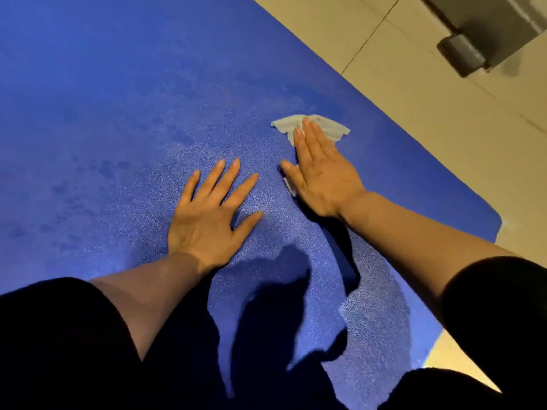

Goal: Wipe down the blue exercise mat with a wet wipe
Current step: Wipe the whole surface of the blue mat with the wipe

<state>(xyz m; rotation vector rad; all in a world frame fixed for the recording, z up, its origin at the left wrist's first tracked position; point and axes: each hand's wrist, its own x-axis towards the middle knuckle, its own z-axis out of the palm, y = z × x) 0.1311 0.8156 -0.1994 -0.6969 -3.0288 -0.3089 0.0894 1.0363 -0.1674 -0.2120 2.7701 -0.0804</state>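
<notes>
Beige tile floor point(414, 119) under the blue mat point(118, 99) — right hand point(319, 173) presses the wet wipe point(325, 125) flat near the mat's right edge, fingers straight, while left hand point(213, 211) beside it lies splayed, empty — probably bracing.

The exercise mat point(118, 99) lies on the tiled floor point(429, 119), which shows along its right edge. Both hands press flat on the mat: the left hand point(207, 214) nearer, the right hand point(321, 173) to its right, over the wet wipe point(328, 127) (part hidden). A hinged fixture point(464, 54) sits far right.
</notes>
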